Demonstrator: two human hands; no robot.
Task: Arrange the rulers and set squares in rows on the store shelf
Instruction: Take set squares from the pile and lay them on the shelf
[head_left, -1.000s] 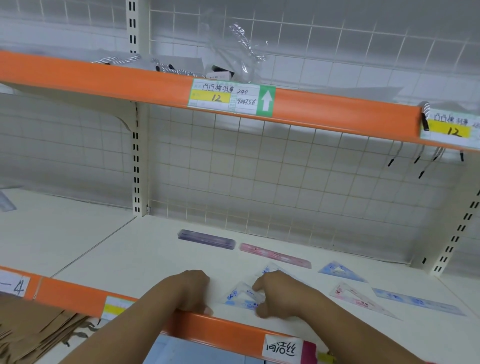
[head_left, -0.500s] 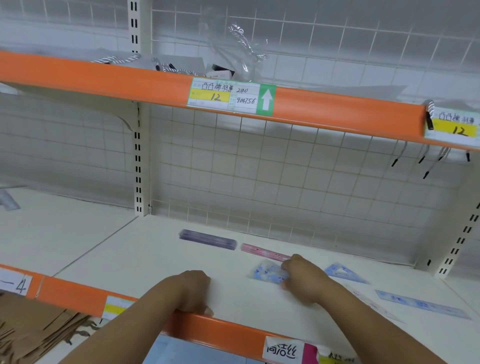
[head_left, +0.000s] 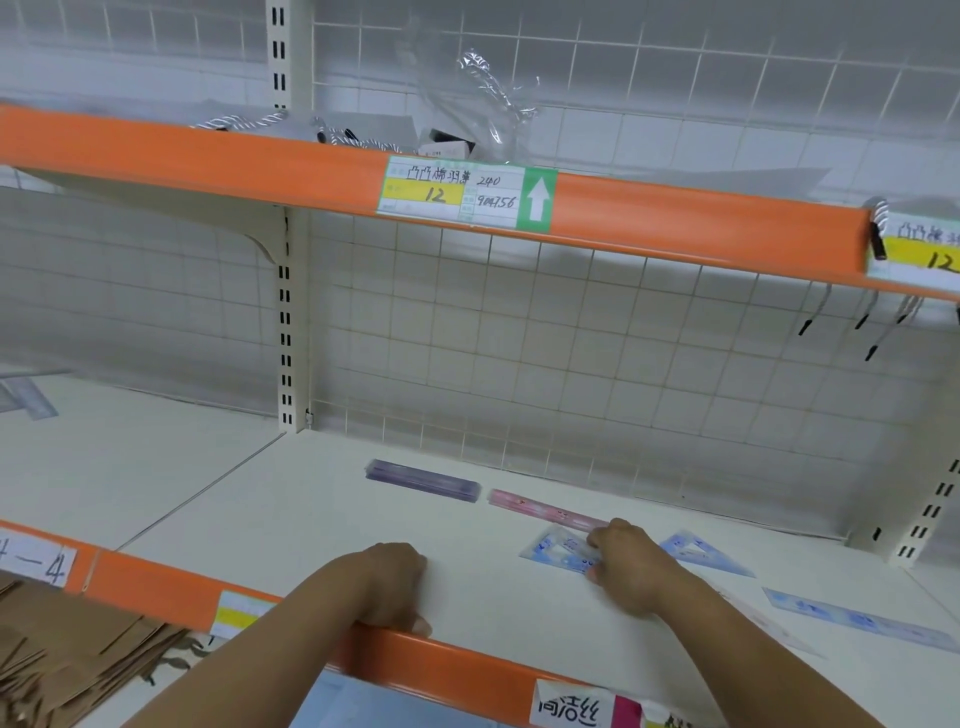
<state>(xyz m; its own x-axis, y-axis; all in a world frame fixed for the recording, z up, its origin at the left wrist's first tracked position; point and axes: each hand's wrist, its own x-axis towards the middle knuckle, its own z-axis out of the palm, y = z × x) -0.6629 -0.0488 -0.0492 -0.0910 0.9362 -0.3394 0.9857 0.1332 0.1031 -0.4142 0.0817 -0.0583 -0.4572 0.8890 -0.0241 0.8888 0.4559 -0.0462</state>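
A person stands reaching both bare hands onto a cream store shelf (head_left: 291, 519) edged with an orange front strip (head_left: 156, 587). The right hand (head_left: 628, 566) has its fingers curled over the right corner of a blue set square (head_left: 558, 553), pinching it between thumb and fingertips. This triangle lies flat in the middle of the shelf, its long edge running left to right and its peak pointing toward the wire grid back (head_left: 571, 364). Just behind it, a pink ruler (head_left: 540, 509) lies lengthwise left to right, its right end hidden by the hand. A purple ruler (head_left: 423, 480) lies in line with it further left, with a small gap between their ends. To the right of the hand sits a second blue set square (head_left: 701, 553), also peak to the back, and beyond it a blue ruler (head_left: 857, 618) slants toward the near right. The left hand (head_left: 387, 587) rests on the front lip with fingers curled under; whether it actually clasps the strip cannot be told. Brown paper bags (head_left: 67, 654) lie on the shelf below left.
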